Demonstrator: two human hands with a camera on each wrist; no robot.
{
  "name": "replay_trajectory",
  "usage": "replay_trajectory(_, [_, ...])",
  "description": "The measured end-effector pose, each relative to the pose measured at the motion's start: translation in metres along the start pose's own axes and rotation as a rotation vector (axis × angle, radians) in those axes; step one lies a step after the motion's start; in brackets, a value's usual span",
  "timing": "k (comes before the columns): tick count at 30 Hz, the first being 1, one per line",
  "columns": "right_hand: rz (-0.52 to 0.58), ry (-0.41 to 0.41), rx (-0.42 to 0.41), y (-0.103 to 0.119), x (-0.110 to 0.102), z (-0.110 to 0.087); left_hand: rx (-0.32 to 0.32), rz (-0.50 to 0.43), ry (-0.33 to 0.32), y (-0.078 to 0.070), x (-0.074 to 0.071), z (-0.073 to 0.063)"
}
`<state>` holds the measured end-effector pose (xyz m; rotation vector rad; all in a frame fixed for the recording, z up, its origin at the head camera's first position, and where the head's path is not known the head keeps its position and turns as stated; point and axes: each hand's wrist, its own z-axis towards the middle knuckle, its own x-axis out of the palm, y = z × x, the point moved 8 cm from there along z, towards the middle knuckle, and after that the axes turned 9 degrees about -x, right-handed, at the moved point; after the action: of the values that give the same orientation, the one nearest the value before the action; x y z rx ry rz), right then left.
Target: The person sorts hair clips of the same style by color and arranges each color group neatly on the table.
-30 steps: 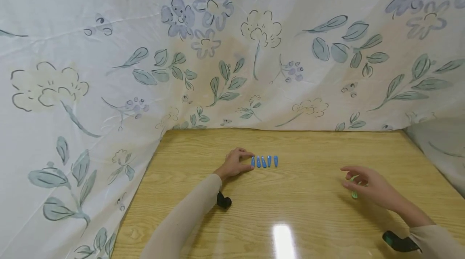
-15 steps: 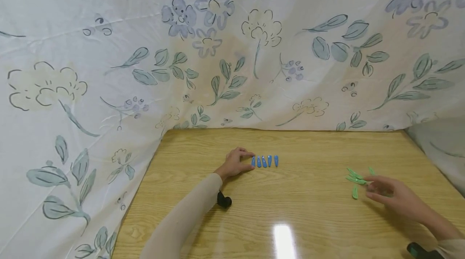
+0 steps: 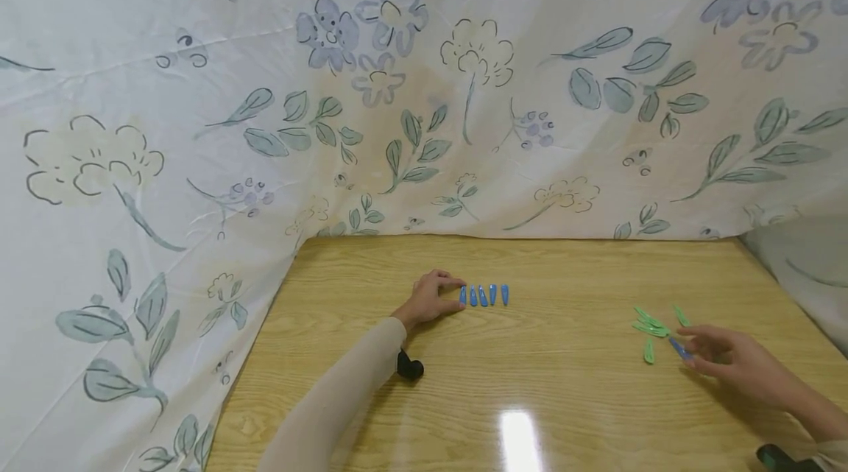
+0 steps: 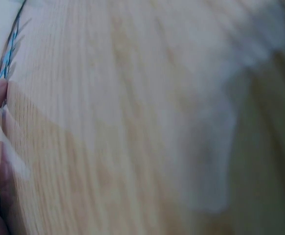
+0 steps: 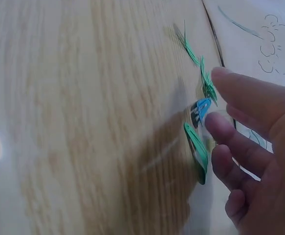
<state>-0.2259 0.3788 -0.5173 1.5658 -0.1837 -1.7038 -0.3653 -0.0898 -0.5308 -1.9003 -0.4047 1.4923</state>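
Several blue hair clips lie in a row on the wooden table. My left hand is at the row's left end, its index finger and thumb pinching the two ends of the leftmost blue hair clip. At the right, my right hand is over another blue hair clip, thumb and index finger apart. In the right wrist view, this blue clip shows just beyond the fingertips; whether they touch it I cannot tell. Beside it lie several green hair clips, one green clip nearer that wrist camera.
The wooden table reaches back to a floral cloth, which also hangs at the left. A bright reflection lies on the table's front part. Bare wood stretches between the blue row and the green clips.
My right hand has moved right and toward me, off the green clips, and the blue clip by its fingertips has come into view. My left hand has stayed at the row.
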Motion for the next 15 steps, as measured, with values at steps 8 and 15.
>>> replay_trajectory(8, [0.161,0.066,-0.126,-0.0009,0.0032,0.0034,0.005,-0.002,0.002,0.0005,-0.0004,0.0036])
replay_trajectory(15, [0.162,0.056,-0.190,-0.0058,-0.0006,0.0069,-0.010,-0.015,0.005,0.0024,-0.0004,0.0076])
